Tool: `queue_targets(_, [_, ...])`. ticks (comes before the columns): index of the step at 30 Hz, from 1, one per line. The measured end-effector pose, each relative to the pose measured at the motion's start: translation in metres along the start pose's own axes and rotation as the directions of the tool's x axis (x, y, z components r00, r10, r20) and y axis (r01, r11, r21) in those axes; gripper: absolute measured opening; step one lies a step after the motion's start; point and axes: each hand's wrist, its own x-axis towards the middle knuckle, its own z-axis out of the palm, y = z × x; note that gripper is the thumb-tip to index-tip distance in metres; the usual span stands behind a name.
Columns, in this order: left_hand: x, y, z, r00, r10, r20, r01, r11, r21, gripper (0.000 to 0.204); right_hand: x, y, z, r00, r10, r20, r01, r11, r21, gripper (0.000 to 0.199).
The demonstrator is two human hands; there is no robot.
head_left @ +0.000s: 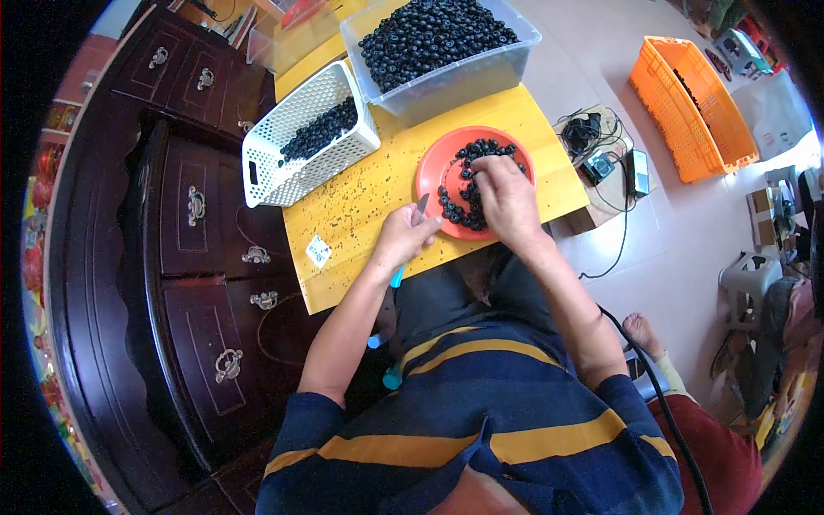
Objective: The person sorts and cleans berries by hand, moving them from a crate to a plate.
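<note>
My left hand (405, 237) is closed around a small knife (423, 203). Its short blade points up over the near left rim of the red plate (427, 169), and the teal handle end shows below my palm. Small round black berry-like pieces (459, 215) lie scattered on the plate; their exact kind is unclear. Over the plate's right half, my right hand (506, 196) bends down with its fingers drawn together among these pieces. Whatever sits between those fingertips is hidden.
On the yellow table (360, 215), a white perforated basket (296, 178) holds smaller dark bits beside a clear bin (446, 99) heaped with black pieces. Crumbs and a paper packet (318, 251) lie nearby. Dark drawers stand left; an orange crate (687, 142) and cables (584, 133) right. Another person sits at lower right.
</note>
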Motion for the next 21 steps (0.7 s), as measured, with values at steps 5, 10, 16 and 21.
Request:
queue_targets(5, [-0.004, 0.001, 0.005, 1.000, -0.008, 0.014, 0.008, 0.999, -0.043, 0.026, -0.004, -0.002, 0.004, 0.983, -0.107, 0.146, 0.144, 0.953, -0.267, 0.025])
queue_targets(10, [-0.005, 0.001, 0.005, 1.000, -0.007, 0.013, 0.008, 0.998, -0.070, 0.026, 0.004, 0.003, 0.003, 0.984, -0.180, -0.005, 0.167, 0.922, -0.349, 0.043])
queue_targets(16, [-0.001, -0.006, 0.004, 1.000, 0.020, 0.022, -0.018, 0.994, -0.106, 0.027, 0.010, 0.022, 0.012, 0.994, -0.110, 0.024, 0.106, 0.851, -0.515, 0.054])
queue_targets(21, [-0.002, -0.005, 0.005, 1.000, 0.016, -0.013, -0.018, 0.995, -0.100, 0.026, 0.001, 0.014, 0.013, 0.987, -0.082, 0.136, 0.137, 0.872, -0.469, 0.047])
